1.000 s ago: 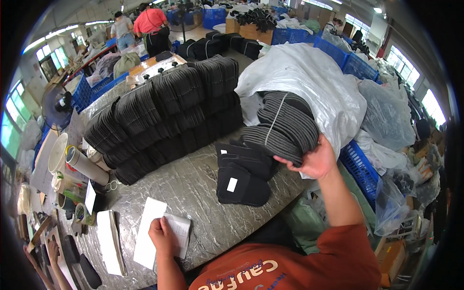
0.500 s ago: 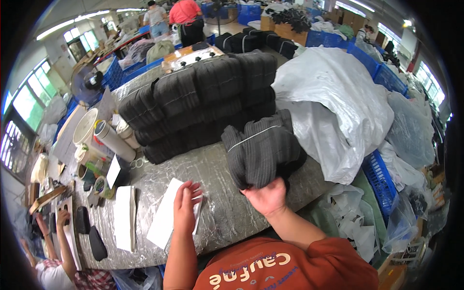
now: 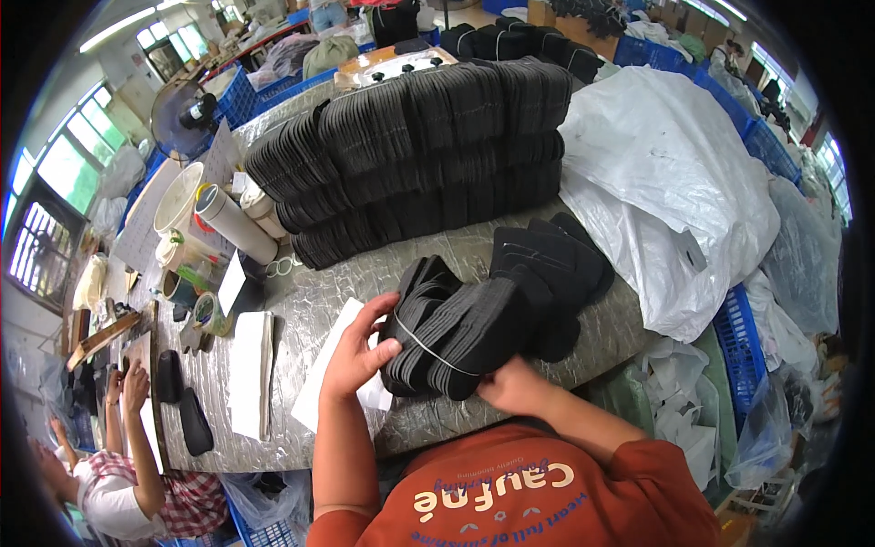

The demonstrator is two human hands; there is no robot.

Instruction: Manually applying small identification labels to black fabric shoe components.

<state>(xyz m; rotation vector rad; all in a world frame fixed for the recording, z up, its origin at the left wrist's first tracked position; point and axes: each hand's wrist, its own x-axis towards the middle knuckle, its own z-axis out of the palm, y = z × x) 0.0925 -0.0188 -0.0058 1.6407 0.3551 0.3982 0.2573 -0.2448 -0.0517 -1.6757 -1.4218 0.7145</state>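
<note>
A bundle of black insoles [image 3: 460, 333], stacked flat against one another and bound with a white cord, tilts over the near part of the table. My left hand [image 3: 357, 351] clasps its left end, thumb and fingers on either side. From below, my right hand [image 3: 515, 387] supports the right end, its fingers partly hidden under the insoles. Loose black insoles [image 3: 551, 260] lie fanned out just beyond and to the right. Behind them rises a long stack of tied insole bundles [image 3: 410, 137], several rows high.
White paper sheets [image 3: 252, 374] lie on the film-covered table [image 3: 401, 438]. At left stand a white tumbler [image 3: 235, 223], tubs and jars. A large white plastic sack [image 3: 670, 182] slumps at right, above a blue crate [image 3: 740, 342]. A co-worker [image 3: 128, 492] works at lower left.
The insole bundle has come left and nearer, away from the loose insoles. My left hand, empty before, has closed on its left end. The view has shifted.
</note>
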